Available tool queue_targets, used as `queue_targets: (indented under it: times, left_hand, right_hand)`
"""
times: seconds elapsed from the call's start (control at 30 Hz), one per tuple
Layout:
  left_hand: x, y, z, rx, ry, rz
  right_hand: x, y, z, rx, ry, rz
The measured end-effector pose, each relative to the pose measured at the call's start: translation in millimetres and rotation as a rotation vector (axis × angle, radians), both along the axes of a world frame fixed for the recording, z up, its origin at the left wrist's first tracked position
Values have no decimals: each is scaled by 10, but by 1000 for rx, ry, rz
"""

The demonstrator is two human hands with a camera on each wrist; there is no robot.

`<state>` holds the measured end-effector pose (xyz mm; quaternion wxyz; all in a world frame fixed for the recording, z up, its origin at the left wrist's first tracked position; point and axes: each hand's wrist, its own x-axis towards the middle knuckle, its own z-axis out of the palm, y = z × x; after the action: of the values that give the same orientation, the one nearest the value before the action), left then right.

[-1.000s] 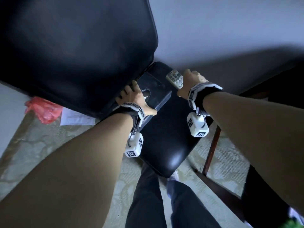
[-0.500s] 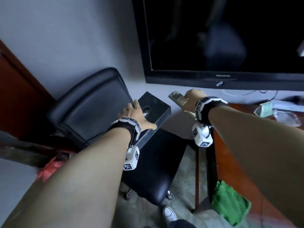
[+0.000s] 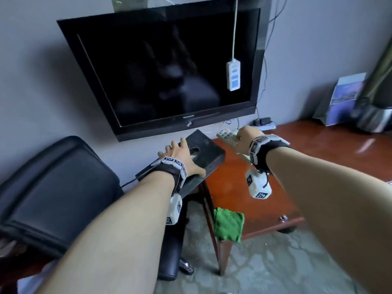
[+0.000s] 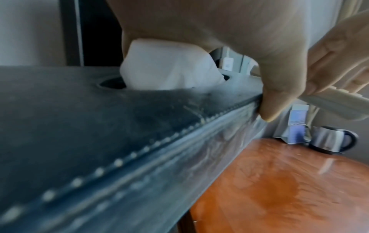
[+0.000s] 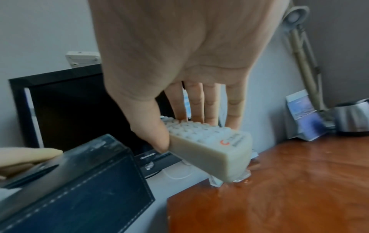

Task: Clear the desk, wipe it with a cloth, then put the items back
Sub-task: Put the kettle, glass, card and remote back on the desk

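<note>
Green cloth: lower centre of the head view, draped over the near corner of the bench.

Black chair: left of frame, beside the bench's end.

Left hand: centre of frame, laid over the top of the black tissue box, thumb hooked over its stitched edge, fingers curled over the far side, grasping it. The box is tilted and held at the bench's left end; whether it touches the wood cannot be told. White tissue stands up from the oval opening under the palm.

Right hand: just right of the box, grasping a cream remote control between thumb and four fingers, above the bench's far left corner. A clear piece shows under the remote's near end.

Reddish-brown bench top: right half of frame, glossy.

Steel kettle and a leaflet stand: far right, on the bench.

Black television: upper centre, on the wall; a white power strip hangs by its cord before the screen.
</note>
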<state>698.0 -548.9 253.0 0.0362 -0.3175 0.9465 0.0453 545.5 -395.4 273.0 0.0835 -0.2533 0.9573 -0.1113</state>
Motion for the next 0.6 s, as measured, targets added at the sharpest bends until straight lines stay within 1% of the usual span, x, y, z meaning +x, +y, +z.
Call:
queue_targets:
  times: [0.17, 0.33, 0.47, 0.6]
  left_hand:
    - [-579, 601, 94, -1, 11, -116]
    - [-1386, 1180, 25, -46, -19, -217]
    - [-2151, 1666, -121, -47, -28, -251]
    - [-2927, 2132, -248, -25, -54, -253]
  right_hand:
    - [-406, 814, 63, -6, 44, -129]
    - [-1016, 1559, 20, -29, 27, -204]
    - [-1687, 2100, -81, -35, 36, -247]
    - [-2424, 2615, -172, 19, 41, -277]
